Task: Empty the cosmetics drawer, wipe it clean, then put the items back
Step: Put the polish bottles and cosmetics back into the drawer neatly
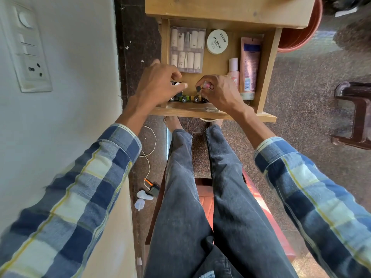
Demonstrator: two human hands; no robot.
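Wooden drawer (pixel 269 63) pulled out toward the seated person, both hands inside its near half. Left hand (pixel 158 81): fingers curled over small items at the near-left of the drawer, a white-capped piece showing at the fingertips; what exactly it grips is too blurred to tell. Right hand (pixel 218 91): fingers pinch a small pink nail polish bottle (pixel 206 85) with a black cap, held just above the drawer floor. Below both hands, a row of nail polish bottles (pixel 188 98) lies on its side along the near wall, green and amber among them. Far-left: clear plastic case (pixel 187 49) of white tubes, flat on the floor. Far-centre: round white tub (pixel 217 41) labelled nail polish. Right side: pink tube (pixel 250 63) lying lengthwise along the right wall, a small pink bottle (pixel 233 69) just beside it on its left. Checked sleeves on both arms.
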